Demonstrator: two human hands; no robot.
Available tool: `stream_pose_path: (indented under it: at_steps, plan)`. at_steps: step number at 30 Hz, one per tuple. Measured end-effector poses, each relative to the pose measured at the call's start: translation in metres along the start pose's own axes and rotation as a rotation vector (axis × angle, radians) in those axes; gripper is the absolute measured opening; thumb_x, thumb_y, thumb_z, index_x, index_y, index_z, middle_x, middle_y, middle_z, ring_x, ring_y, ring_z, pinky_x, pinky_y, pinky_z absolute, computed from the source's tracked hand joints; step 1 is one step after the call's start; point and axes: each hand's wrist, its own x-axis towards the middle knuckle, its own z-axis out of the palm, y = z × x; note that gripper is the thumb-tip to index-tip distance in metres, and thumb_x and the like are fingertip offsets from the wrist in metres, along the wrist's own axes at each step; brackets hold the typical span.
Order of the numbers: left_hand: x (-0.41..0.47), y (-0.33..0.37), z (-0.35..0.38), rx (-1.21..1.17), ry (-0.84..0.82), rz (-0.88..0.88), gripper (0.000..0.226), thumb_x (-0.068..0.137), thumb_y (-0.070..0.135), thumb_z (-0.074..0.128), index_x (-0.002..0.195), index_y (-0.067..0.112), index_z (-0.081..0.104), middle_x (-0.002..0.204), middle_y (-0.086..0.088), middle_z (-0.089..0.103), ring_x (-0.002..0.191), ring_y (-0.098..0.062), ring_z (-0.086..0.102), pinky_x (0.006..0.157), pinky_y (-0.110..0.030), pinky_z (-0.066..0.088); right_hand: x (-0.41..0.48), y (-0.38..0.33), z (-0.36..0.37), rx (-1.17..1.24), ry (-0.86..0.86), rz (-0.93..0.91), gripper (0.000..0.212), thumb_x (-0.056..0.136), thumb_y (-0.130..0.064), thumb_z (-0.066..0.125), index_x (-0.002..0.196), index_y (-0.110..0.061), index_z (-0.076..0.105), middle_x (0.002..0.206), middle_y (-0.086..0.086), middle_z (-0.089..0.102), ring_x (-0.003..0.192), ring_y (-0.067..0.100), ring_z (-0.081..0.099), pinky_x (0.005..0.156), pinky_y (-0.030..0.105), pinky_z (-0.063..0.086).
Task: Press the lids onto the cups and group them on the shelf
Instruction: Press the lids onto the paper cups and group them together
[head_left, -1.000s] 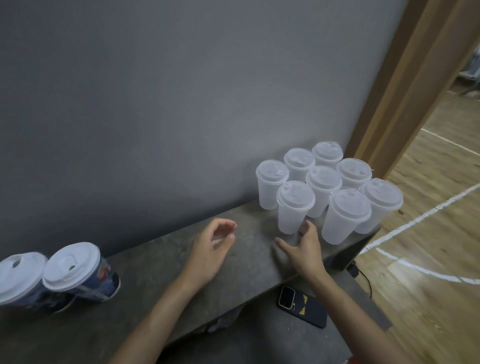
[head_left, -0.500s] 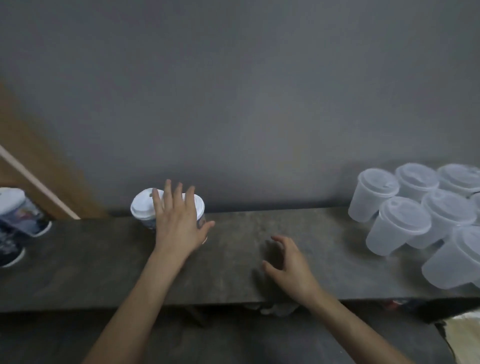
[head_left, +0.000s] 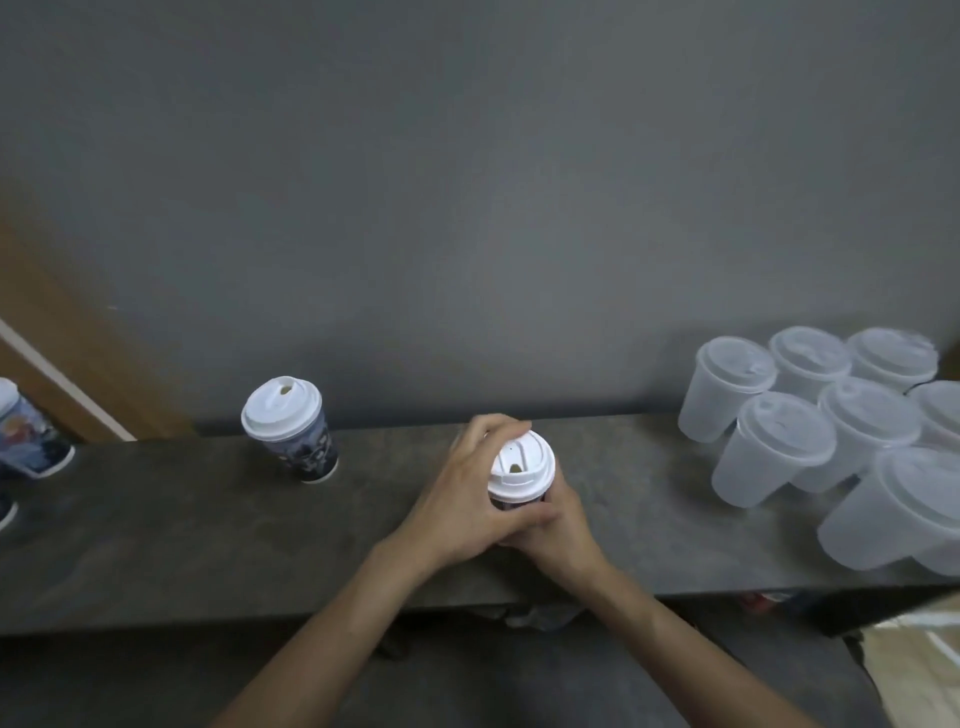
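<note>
Cup held: white-lidded paper cup (head_left: 522, 467), upright over the middle of the shelf (head_left: 182, 530).
Left hand (head_left: 457, 501): clasped round the cup's left side, fingers at the lid rim.
Right hand (head_left: 561, 527): wrapped round the cup body.
Leftward: second printed lidded cup (head_left: 291, 431), well apart.
Rightward: translucent lidded cups (head_left: 810, 415), clustered.

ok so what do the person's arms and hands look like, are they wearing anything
Nothing is worn as far as the view shows. The left forearm and right forearm are bare down to the frame edge, with no sleeve in sight. The left hand and right hand have no gloves, and no watch, bracelet or ring shows on the sides facing the camera.
</note>
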Motion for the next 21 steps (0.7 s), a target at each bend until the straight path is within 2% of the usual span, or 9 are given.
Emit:
stream_pose_path:
  at_steps: [3, 6, 9, 12, 14, 16, 18, 21]
  plan:
    - [0.006, 0.001, 0.019, -0.169, 0.070, -0.082, 0.078, 0.072, 0.054, 0.084, 0.138, 0.024, 0.054, 0.136, 0.015, 0.052, 0.127, 0.001, 0.052, 0.105, -0.016, 0.041, -0.002, 0.016, -0.011, -0.005, 0.037, 0.002, 0.084, 0.068, -0.020, 0.093, 0.141, -0.017, 0.053, 0.135, -0.009, 0.065, 0.126, 0.004, 0.061, 0.102, 0.024, 0.051]
    - [0.006, -0.002, 0.033, -0.266, 0.150, -0.122, 0.075, 0.070, 0.051, 0.082, 0.135, 0.023, 0.056, 0.129, 0.014, 0.060, 0.122, -0.005, 0.058, 0.101, -0.021, 0.046, -0.003, 0.022, -0.014, 0.015, 0.053, 0.016, 0.082, 0.067, -0.012, 0.091, 0.140, -0.010, 0.052, 0.132, -0.012, 0.065, 0.121, -0.002, 0.062, 0.096, 0.014, 0.050]
    - [0.006, -0.003, 0.040, -0.292, 0.187, -0.112, 0.073, 0.069, 0.046, 0.084, 0.133, 0.022, 0.058, 0.126, 0.014, 0.062, 0.120, -0.008, 0.060, 0.098, -0.019, 0.046, -0.003, 0.024, -0.010, 0.041, 0.051, 0.020, 0.083, 0.067, -0.019, 0.089, 0.141, -0.011, 0.051, 0.132, -0.011, 0.065, 0.121, -0.002, 0.062, 0.095, 0.014, 0.050]
    - [0.006, -0.003, 0.034, -0.393, 0.120, -0.159, 0.072, 0.073, 0.049, 0.082, 0.134, 0.023, 0.056, 0.126, 0.017, 0.064, 0.120, -0.003, 0.060, 0.098, -0.015, 0.045, -0.002, 0.028, -0.008, 0.066, 0.061, 0.032, 0.083, 0.068, -0.021, 0.092, 0.140, -0.015, 0.051, 0.132, -0.013, 0.064, 0.121, -0.001, 0.062, 0.097, 0.017, 0.051]
    - [0.006, -0.004, 0.028, -0.542, 0.078, -0.205, 0.063, 0.087, 0.059, 0.066, 0.135, 0.019, 0.056, 0.126, 0.020, 0.066, 0.120, 0.001, 0.060, 0.097, -0.012, 0.043, -0.003, 0.030, -0.009, 0.075, 0.075, 0.034, 0.084, 0.068, -0.017, 0.096, 0.137, -0.018, 0.048, 0.127, -0.026, 0.061, 0.121, -0.006, 0.059, 0.097, 0.015, 0.048]
    - [0.005, -0.006, 0.030, -0.646, 0.136, -0.251, 0.046, 0.104, 0.048, 0.039, 0.132, 0.017, 0.059, 0.126, 0.016, 0.068, 0.121, 0.001, 0.060, 0.099, -0.011, 0.040, -0.002, 0.030, -0.010, 0.084, 0.065, 0.018, 0.087, 0.068, -0.020, 0.097, 0.139, -0.019, 0.045, 0.130, -0.030, 0.057, 0.125, -0.004, 0.057, 0.101, 0.017, 0.047]
    - [0.003, -0.001, 0.040, -0.667, 0.245, -0.280, 0.041, 0.106, 0.030, 0.029, 0.129, 0.017, 0.060, 0.127, 0.010, 0.067, 0.122, 0.000, 0.059, 0.100, -0.011, 0.040, -0.003, 0.029, -0.008, 0.102, 0.069, -0.002, 0.089, 0.069, -0.025, 0.096, 0.141, -0.020, 0.044, 0.137, -0.017, 0.058, 0.129, 0.001, 0.056, 0.105, 0.023, 0.048]
    - [0.002, -0.002, 0.054, -0.651, 0.351, -0.288, 0.042, 0.106, 0.021, 0.028, 0.127, 0.010, 0.062, 0.128, 0.006, 0.066, 0.121, -0.003, 0.060, 0.102, -0.015, 0.041, -0.005, 0.027, -0.003, 0.121, 0.123, -0.034, 0.089, 0.065, -0.038, 0.095, 0.139, -0.027, 0.047, 0.137, -0.002, 0.059, 0.130, 0.008, 0.057, 0.105, 0.022, 0.047]
